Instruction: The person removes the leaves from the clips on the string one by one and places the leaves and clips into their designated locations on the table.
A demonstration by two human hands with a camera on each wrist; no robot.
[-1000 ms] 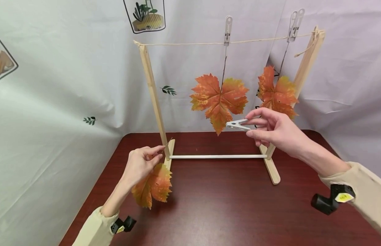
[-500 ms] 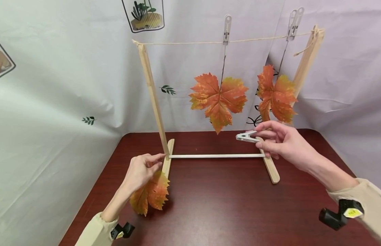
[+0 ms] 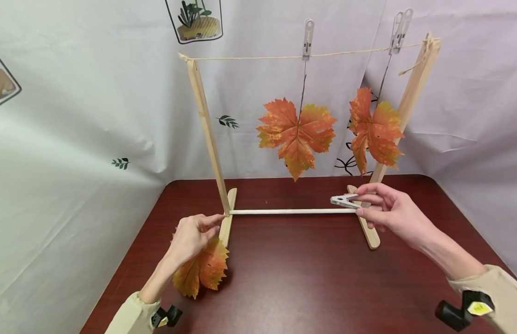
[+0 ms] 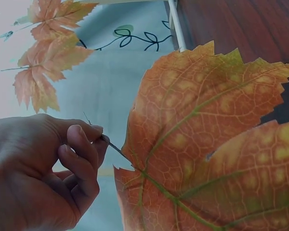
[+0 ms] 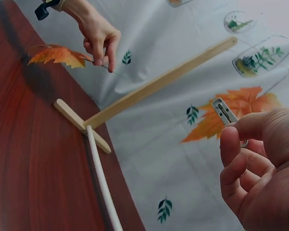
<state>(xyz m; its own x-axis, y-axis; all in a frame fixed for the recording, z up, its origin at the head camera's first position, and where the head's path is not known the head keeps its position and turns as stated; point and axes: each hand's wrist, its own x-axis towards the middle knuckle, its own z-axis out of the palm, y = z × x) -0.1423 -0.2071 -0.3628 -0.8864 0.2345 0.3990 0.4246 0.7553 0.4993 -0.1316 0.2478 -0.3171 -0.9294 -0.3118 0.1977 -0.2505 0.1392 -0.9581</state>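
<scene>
Lower left: the left hand (image 3: 195,237) pinched the dark stem (image 4: 118,151) of an orange autumn leaf (image 3: 212,264), which hung below the grip. Right of centre: the right hand (image 3: 396,212) pinched a pale clothespin (image 3: 339,201), nose toward frame left. Beneath lay a reddish-brown table (image 3: 296,278); behind, white printed cloth (image 3: 137,102).

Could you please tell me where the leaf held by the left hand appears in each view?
Head: the leaf, lower left, below the left hand.
Left wrist: the leaf, large, centre to lower right.
Right wrist: the leaf, small, upper left.
Shared landmark: the white rod, visible in all three.
</scene>
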